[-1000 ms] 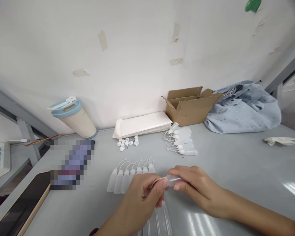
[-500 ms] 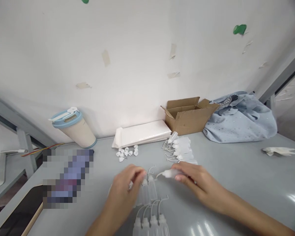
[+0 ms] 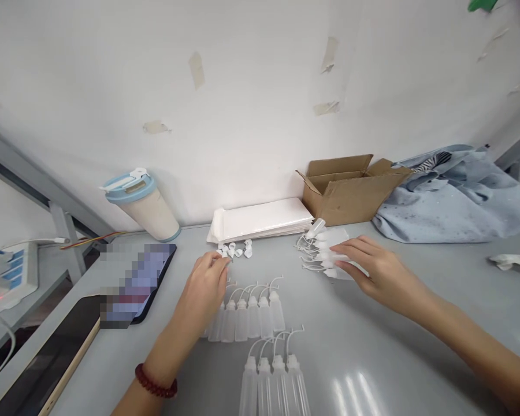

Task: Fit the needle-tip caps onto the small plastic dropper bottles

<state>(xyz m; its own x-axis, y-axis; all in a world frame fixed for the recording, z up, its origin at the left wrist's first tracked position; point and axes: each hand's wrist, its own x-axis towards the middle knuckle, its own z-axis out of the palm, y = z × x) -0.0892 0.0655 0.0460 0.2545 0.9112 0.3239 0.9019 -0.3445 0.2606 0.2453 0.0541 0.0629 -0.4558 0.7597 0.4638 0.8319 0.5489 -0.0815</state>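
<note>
My left hand [image 3: 205, 280] reaches the small white caps [image 3: 238, 252] near the back of the table, thumb and fingertips pinched at one of them. My fingers partly hide that cap. My right hand [image 3: 370, 263] is over a pile of translucent plastic squeeze bottles [image 3: 318, 228] with thin bent tubes, its thumb and fingers closed around one bottle. Between my hands lies a row of similar squeeze bottles [image 3: 253, 318], tubes pointing away from me; my left hand covers its left end. Nearer me lies a second group of these bottles [image 3: 279, 381].
White flat packets [image 3: 264, 219] are stacked against the wall, beside an open cardboard box [image 3: 351, 196]. A light blue cloth bag [image 3: 450, 202] lies at the right. At the left are a cream tumbler [image 3: 151, 211], a phone [image 3: 141, 283], a dark-screened device [image 3: 56, 352] and a power strip [image 3: 21, 268].
My left hand has moved from the bottle row to the caps. My right hand, earlier holding a bottle beside the row, has moved back and right to the pile. The view has shifted slightly.
</note>
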